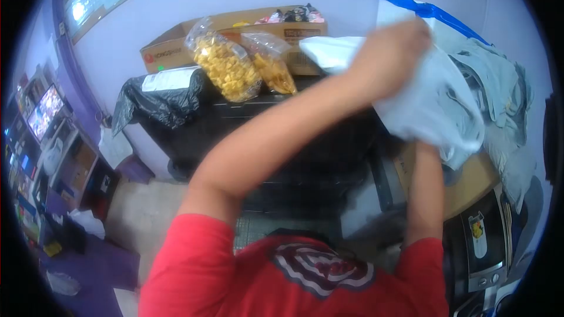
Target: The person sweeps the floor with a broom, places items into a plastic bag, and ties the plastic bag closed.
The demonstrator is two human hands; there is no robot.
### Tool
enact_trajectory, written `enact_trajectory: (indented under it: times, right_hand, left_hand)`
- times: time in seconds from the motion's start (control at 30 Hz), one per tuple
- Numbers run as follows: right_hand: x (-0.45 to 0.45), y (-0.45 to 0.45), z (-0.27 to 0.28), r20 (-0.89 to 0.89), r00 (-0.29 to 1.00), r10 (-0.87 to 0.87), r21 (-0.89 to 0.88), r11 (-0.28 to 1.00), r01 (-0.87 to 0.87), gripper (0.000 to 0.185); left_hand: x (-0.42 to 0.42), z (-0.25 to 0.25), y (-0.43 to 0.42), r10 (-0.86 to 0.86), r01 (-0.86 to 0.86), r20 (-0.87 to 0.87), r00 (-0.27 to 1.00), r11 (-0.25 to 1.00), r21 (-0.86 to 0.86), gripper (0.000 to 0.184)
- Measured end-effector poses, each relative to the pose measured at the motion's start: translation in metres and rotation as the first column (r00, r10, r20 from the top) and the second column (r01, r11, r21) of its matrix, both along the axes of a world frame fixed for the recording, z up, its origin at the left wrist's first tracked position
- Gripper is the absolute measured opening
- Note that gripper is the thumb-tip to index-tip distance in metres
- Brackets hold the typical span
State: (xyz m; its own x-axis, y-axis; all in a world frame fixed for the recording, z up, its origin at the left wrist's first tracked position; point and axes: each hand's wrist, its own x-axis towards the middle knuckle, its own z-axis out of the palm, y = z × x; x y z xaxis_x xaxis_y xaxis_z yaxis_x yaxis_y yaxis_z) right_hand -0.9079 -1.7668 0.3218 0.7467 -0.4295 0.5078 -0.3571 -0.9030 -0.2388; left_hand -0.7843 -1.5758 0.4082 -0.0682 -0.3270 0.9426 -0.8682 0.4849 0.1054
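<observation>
We see a white plastic bag (435, 108) on the right of the scene, in the air above the near-right clutter, with both of our arms reaching to it. Our left hand (396, 56) crosses over from the left and is raised to the bag's upper part; its fingers look curled tight on the plastic, though motion blurs them, and we judge that this high hold lets the bag hang down. Our right forearm (424, 194) rises from the near side and disappears behind the lower part of the bag, so we cannot tell whether those fingers grasp or are loose; from there they could steady it from below. Behind, at the far left, a large clear bag of yellow snacks (226, 67) and a smaller snack bag (271, 64) lean side by side against a cardboard box (170, 47), which probably keeps such soft packs upright. A black plastic bag (167, 105) drapes over the left end of the dark surface (276, 123) beneath them, seemingly limp enough to follow its edge. Just right of the white bag, grey-green cloth (493, 82) is heaped in folds, as slack fabric tends to settle.
</observation>
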Motion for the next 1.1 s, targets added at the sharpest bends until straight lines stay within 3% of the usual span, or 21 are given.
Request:
enact_trajectory:
  times: [0.03, 0.17, 0.23, 0.3, 0.33, 0.37, 0.43, 0.5, 0.57, 0.63, 0.8, 0.9, 0.97, 1.0, 1.03, 1.1]
  right_hand:
    - [-0.006, 0.001, -0.003, 0.055, 0.998, -0.002, 0.0, 1.0, 0.002, 0.074]
    - [-0.033, 0.01, -0.02, 0.333, 0.943, -0.01, 0.042, 0.999, -0.005, 0.071]
    - [-0.049, 0.019, -0.031, 0.513, 0.858, -0.021, 0.111, 0.993, -0.042, 0.07]
    - [-0.063, 0.032, -0.039, 0.694, 0.72, -0.032, 0.182, 0.975, -0.131, 0.069]
    - [-0.068, 0.039, -0.043, 0.763, 0.645, -0.043, 0.212, 0.959, -0.187, 0.068]
    - [-0.073, 0.047, -0.046, 0.824, 0.565, -0.051, 0.228, 0.942, -0.247, 0.067]
    - [-0.079, 0.063, -0.051, 0.905, 0.422, -0.058, 0.231, 0.899, -0.371, 0.066]
    - [-0.081, 0.077, -0.061, 0.945, 0.32, -0.071, 0.228, 0.844, -0.486, 0.064]
    - [-0.079, 0.096, -0.072, 0.966, 0.244, -0.079, 0.216, 0.765, -0.607, 0.063]
    - [-0.072, 0.115, -0.09, 0.973, 0.214, -0.09, 0.218, 0.667, -0.713, 0.061]
    - [-0.047, 0.162, -0.139, 0.967, 0.24, -0.085, 0.253, 0.41, -0.876, 0.058]
    - [-0.035, 0.175, -0.151, 0.966, 0.249, -0.076, 0.26, 0.33, -0.907, 0.056]
    - [-0.035, 0.172, -0.151, 0.966, 0.242, -0.088, 0.257, 0.322, -0.911, 0.054]
    - [-0.039, 0.169, -0.15, 0.967, 0.235, -0.095, 0.253, 0.324, -0.911, 0.054]
    - [-0.041, 0.162, -0.146, 0.97, 0.218, -0.106, 0.241, 0.328, -0.913, 0.053]
    - [-0.05, 0.15, -0.132, 0.975, 0.178, -0.134, 0.215, 0.359, -0.908, 0.051]
  left_hand:
    - [-0.018, -0.006, -0.002, 0.01, -0.017, 0.091, 0.996, 0.997, 0.074, 0.014]
    - [-0.072, -0.04, 0.015, -0.216, 0.194, 0.284, 0.934, 0.976, 0.104, 0.024]
    - [-0.09, -0.054, 0.024, -0.331, 0.333, 0.35, 0.876, 0.941, 0.056, 0.023]
    - [-0.095, -0.051, 0.051, -0.466, 0.512, 0.51, 0.723, 0.857, 0.057, 0.025]
    - [-0.092, -0.056, 0.061, -0.46, 0.505, 0.5, 0.734, 0.861, 0.052, 0.025]
    - [-0.086, -0.059, 0.074, -0.299, 0.424, 0.488, 0.82, 0.891, -0.165, 0.04]
    - [-0.06, -0.057, 0.099, -0.059, 0.158, 0.356, 0.933, 0.953, -0.257, 0.06]
    - [-0.024, -0.042, 0.095, -0.001, 0.014, 0.082, 0.997, 0.987, -0.159, 0.065]
    - [-0.013, -0.052, 0.086, -0.051, 0.023, -0.137, 0.989, 0.98, -0.199, 0.065]
    - [-0.008, -0.06, 0.088, -0.25, 0.285, -0.261, 0.933, 0.953, 0.105, 0.043]
    - [0.017, -0.073, 0.105, -0.217, 0.259, -0.332, 0.918, 0.962, 0.089, 0.033]
    - [0.031, -0.065, 0.123, -0.009, 0.081, -0.326, 0.945, 0.975, 0.207, 0.03]
    - [0.055, -0.045, 0.114, 0.106, -0.106, -0.347, 0.932, 0.994, 0.018, 0.026]
    - [0.078, -0.029, 0.107, 0.405, -0.413, -0.179, 0.897, 0.911, -0.011, 0.024]
    - [0.106, -0.009, 0.104, 0.67, -0.669, -0.023, 0.742, 0.737, -0.099, 0.022]
    - [0.135, 0.048, 0.117, 0.365, -0.353, -0.422, 0.83, 0.929, 0.11, 0.028]
